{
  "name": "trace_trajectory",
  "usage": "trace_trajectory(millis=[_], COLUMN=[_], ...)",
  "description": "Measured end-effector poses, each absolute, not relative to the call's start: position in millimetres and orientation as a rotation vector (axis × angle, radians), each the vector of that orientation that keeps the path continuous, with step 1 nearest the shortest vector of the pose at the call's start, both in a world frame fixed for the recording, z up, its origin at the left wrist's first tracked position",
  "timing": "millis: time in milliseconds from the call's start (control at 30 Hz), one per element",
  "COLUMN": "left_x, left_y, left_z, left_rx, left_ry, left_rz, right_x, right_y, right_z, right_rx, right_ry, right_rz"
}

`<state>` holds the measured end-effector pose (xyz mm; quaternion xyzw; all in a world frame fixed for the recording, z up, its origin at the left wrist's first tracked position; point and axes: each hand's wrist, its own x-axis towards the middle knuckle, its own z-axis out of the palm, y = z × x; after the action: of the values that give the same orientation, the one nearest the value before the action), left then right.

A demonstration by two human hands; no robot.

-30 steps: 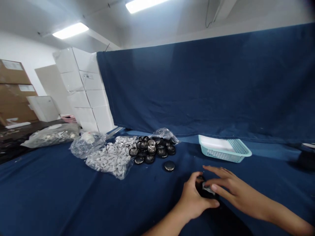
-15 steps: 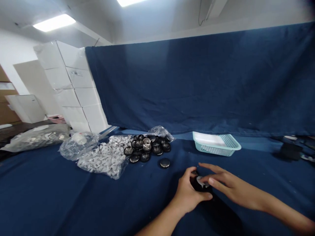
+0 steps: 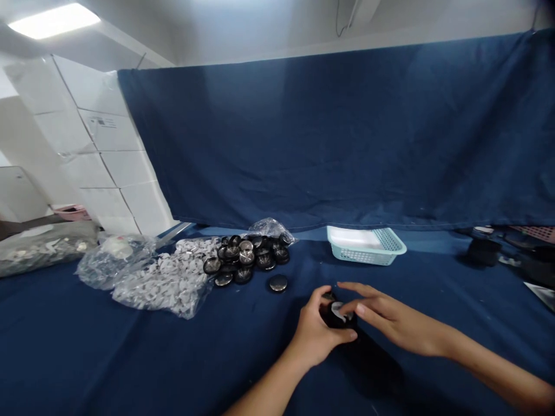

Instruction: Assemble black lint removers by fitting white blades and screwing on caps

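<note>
My left hand (image 3: 315, 334) is curled round a small black round part (image 3: 335, 316) low on the blue cloth. My right hand (image 3: 392, 319) reaches over it from the right, fingers stretched out, fingertips pressing a small pale piece onto the part's top. A single black disc (image 3: 278, 283) lies just left of my hands. Behind it sits a pile of several black and silver discs (image 3: 245, 260) spilling from a clear bag.
A clear bag of small white pieces (image 3: 162, 282) lies left of the discs, with more bags (image 3: 43, 248) further left. A light green plastic basket (image 3: 365, 245) stands behind my hands. A blue cloth (image 3: 329, 133) hangs at the back. White boxes (image 3: 95, 150) are stacked at the left. Dark objects (image 3: 481, 251) sit at the right.
The view has swung to the right, so everything sits further left. Both hands stay together on the black part; the right fingertips have shifted slightly over the pale piece.
</note>
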<state>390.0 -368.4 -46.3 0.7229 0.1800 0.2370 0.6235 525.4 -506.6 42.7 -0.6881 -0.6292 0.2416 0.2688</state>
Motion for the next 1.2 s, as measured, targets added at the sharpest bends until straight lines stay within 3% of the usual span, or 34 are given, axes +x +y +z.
trace_trajectory(millis=[333, 900, 1200], left_x=[386.5, 387.1, 386.1], left_y=[-369.7, -369.7, -369.9], left_z=[-43.6, -35.1, -35.2], left_rx=[1.768, 1.833, 1.861], left_ry=[0.455, 0.436, 0.433], left_rz=[0.560, 0.537, 0.553], right_x=[535.4, 545.9, 543.9], right_y=[-491.5, -499.1, -498.3], right_z=[25.6, 29.3, 29.8], right_rx=[-1.901, -1.779, -1.832], right_ry=[-1.738, -1.627, -1.622], right_rz=[0.417, 0.596, 0.490])
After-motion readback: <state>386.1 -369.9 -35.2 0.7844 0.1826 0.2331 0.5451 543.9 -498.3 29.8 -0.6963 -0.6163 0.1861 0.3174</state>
